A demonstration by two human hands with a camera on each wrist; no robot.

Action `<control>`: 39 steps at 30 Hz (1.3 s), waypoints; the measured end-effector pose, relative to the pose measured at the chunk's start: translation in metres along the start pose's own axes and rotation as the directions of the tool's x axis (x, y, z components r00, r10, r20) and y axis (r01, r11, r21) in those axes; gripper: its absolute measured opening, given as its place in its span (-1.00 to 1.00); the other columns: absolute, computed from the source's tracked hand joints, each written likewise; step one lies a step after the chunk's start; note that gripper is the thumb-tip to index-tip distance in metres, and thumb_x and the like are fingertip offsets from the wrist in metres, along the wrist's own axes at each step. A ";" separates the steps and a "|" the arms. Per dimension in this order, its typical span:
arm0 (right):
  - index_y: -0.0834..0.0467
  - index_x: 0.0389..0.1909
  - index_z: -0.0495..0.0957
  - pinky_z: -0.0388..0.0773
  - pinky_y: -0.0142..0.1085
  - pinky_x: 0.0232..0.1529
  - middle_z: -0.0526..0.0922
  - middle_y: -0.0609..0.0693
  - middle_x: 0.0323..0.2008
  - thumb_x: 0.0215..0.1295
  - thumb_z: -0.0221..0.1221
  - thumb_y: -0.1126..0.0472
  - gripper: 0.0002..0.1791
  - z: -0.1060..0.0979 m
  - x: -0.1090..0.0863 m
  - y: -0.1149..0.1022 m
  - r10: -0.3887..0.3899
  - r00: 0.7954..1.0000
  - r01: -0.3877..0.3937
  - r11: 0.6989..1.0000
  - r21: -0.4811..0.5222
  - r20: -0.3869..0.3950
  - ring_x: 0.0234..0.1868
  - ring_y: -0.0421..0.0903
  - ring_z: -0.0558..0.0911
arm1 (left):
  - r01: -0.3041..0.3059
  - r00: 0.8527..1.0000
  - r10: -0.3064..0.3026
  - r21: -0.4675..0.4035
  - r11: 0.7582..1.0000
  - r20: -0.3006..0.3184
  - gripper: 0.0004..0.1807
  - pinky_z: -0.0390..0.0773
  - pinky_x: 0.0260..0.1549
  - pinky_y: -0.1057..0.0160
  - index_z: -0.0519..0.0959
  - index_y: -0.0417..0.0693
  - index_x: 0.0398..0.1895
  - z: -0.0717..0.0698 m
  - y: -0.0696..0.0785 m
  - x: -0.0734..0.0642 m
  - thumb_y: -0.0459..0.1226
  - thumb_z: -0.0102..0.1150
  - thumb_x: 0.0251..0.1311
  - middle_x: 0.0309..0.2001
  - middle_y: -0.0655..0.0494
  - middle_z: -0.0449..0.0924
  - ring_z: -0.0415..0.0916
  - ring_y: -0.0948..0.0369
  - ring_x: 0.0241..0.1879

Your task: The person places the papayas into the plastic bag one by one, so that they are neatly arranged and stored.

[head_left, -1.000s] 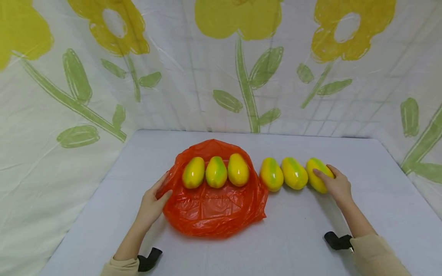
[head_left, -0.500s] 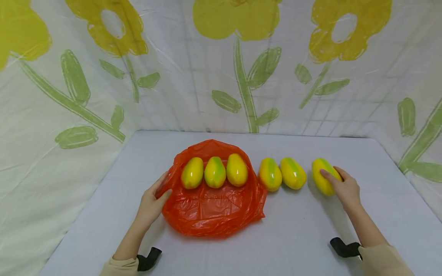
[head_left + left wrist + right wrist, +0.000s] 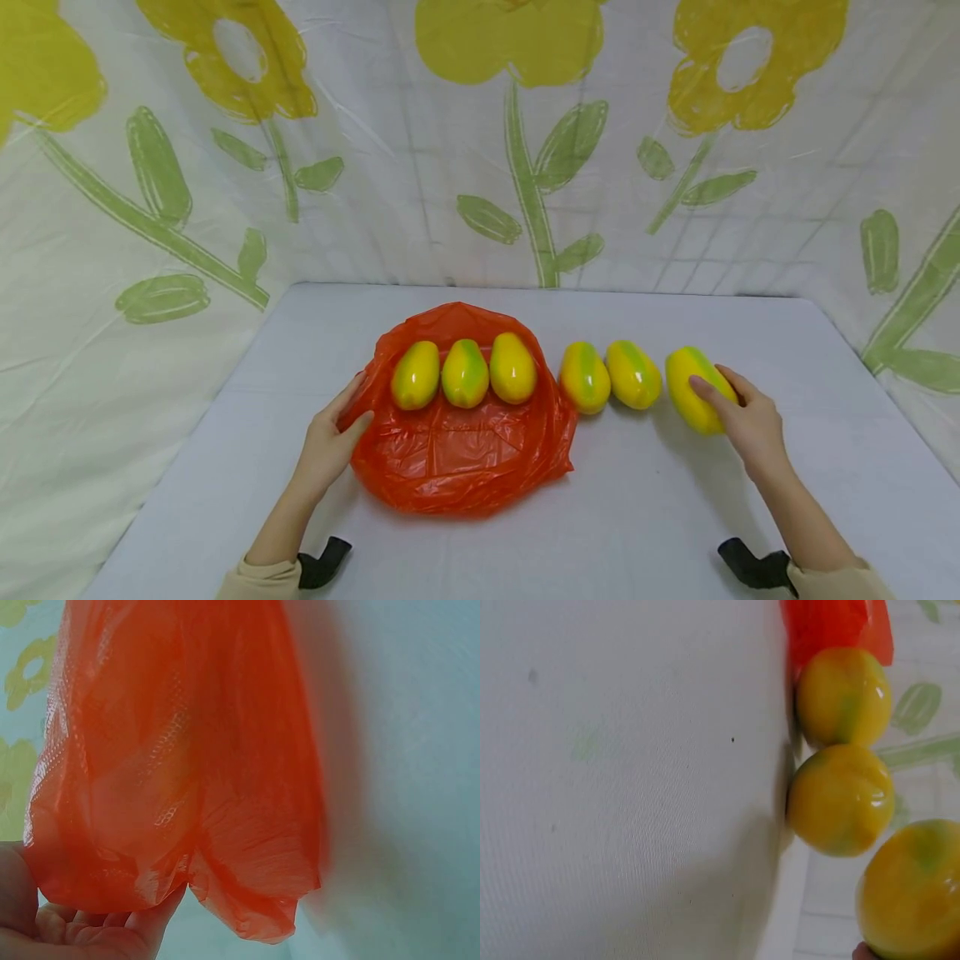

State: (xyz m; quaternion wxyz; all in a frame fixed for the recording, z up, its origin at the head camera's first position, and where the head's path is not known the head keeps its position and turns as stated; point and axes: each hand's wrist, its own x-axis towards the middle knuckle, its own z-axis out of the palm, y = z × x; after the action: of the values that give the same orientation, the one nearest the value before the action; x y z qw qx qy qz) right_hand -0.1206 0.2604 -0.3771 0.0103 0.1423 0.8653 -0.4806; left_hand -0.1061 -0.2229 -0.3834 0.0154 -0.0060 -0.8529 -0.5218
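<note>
**Right hand [image 3: 750,421] grips a glossy, oval, yellow-and-green fruit [image 3: 686,392]; left hand [image 3: 324,446] holds a red plastic bag [image 3: 465,454]**

The gripped fruit is raised off the table, between the right hand's thumb and fingers, on the side facing the left hand. Just beyond it, toward the left hand, two matching oval fruits [image 3: 633,375] rest on the table side by side, the farther one touching the bag. The bag lies open, its near-left edge pinched by the left hand's thumb and fingers. Inside, three more yellow-and-green fruits [image 3: 465,375] sit in a row across its far half. The hands are well apart, with the bag and loose fruits between them. Both arms wear beige sleeves [image 3: 262,579]. Beneath is a white-covered table [image 3: 622,525]; beyond the hands hangs a white backdrop [image 3: 382,217] with large yellow flowers.
</note>
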 end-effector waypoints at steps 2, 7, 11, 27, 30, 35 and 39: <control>0.28 0.50 -0.01 0.24 0.20 0.22 0.06 0.42 0.42 0.39 -0.03 -0.26 -0.09 0.003 -0.005 -0.003 0.000 1.000 0.000 1.000 0.006 -0.002 0.31 0.34 0.18 | 0.002 1.000 -0.002 0.000 1.000 0.000 -0.37 0.32 0.20 0.03 0.14 -0.20 0.48 0.000 0.000 0.000 -0.48 -0.02 0.35 0.43 -0.20 0.17 0.14 -0.15 0.39; 0.25 0.50 0.02 0.35 0.03 0.19 0.10 0.38 0.43 0.40 -0.01 -0.23 -0.12 0.008 -0.016 -0.007 -0.010 1.000 0.010 1.000 0.019 -0.003 0.30 0.29 0.22 | 0.006 1.000 -0.006 -0.001 1.000 0.001 -0.36 0.32 0.19 0.05 0.14 -0.19 0.49 0.000 -0.001 -0.001 -0.48 -0.02 0.35 0.43 -0.19 0.17 0.15 -0.15 0.39; 0.24 0.49 0.05 0.39 -0.51 -0.06 0.14 0.38 0.41 0.41 0.01 -0.20 -0.16 0.010 -0.024 -0.010 -0.036 0.999 0.036 0.999 0.032 0.002 0.25 0.25 0.26 | 0.004 1.000 -0.004 -0.002 1.000 0.001 -0.37 0.32 0.20 0.04 0.14 -0.17 0.49 0.000 -0.001 -0.001 -0.48 -0.02 0.36 0.44 -0.18 0.17 0.14 -0.14 0.39; 0.16 0.52 0.03 0.27 -0.70 -0.22 0.11 0.31 0.44 0.40 0.04 -0.20 -0.16 0.025 -0.053 -0.009 0.033 0.991 -0.037 0.999 0.034 0.129 0.30 0.16 0.26 | 0.001 1.000 -0.001 -0.014 1.000 0.008 -0.37 0.36 0.15 0.06 0.14 -0.18 0.49 -0.001 0.000 -0.002 -0.47 -0.02 0.37 0.43 -0.19 0.18 0.17 -0.15 0.38; 0.14 0.52 0.03 0.29 -0.66 -0.17 0.10 0.30 0.45 0.39 0.05 -0.20 -0.16 0.027 -0.057 -0.009 0.053 0.987 -0.057 0.998 0.022 0.148 0.32 0.16 0.25 | 0.000 1.000 0.000 -0.014 1.000 0.007 -0.37 0.36 0.16 0.06 0.14 -0.18 0.49 -0.001 0.001 -0.002 -0.47 -0.02 0.36 0.43 -0.20 0.18 0.18 -0.16 0.37; 0.14 0.51 0.05 0.38 -0.33 0.09 0.12 0.30 0.44 0.39 0.06 -0.19 -0.17 0.031 -0.063 -0.010 0.064 0.985 -0.067 0.998 0.009 0.162 0.30 0.14 0.26 | 0.002 1.000 -0.002 0.001 1.000 0.006 -0.37 0.34 0.18 0.02 0.15 -0.19 0.48 -0.002 0.001 -0.001 -0.48 -0.02 0.36 0.42 -0.21 0.18 0.18 -0.16 0.37; 0.14 0.51 0.07 0.38 -0.32 0.08 0.14 0.29 0.43 0.39 0.07 -0.18 -0.18 0.035 -0.066 -0.011 0.062 0.983 -0.065 0.998 0.012 0.171 0.26 0.13 0.28 | 0.008 1.000 -0.008 0.006 1.000 0.005 -0.38 0.32 0.21 -0.02 0.15 -0.21 0.47 -0.001 0.001 -0.001 -0.47 -0.02 0.36 0.42 -0.23 0.17 0.15 -0.17 0.38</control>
State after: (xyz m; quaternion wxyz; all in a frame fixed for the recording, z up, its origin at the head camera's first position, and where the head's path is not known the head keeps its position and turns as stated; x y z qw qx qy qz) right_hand -0.0646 0.2097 -0.3765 0.0983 0.1280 0.8519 -0.4982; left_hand -0.1045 -0.2237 -0.3821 0.0112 -0.0040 -0.8545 -0.5194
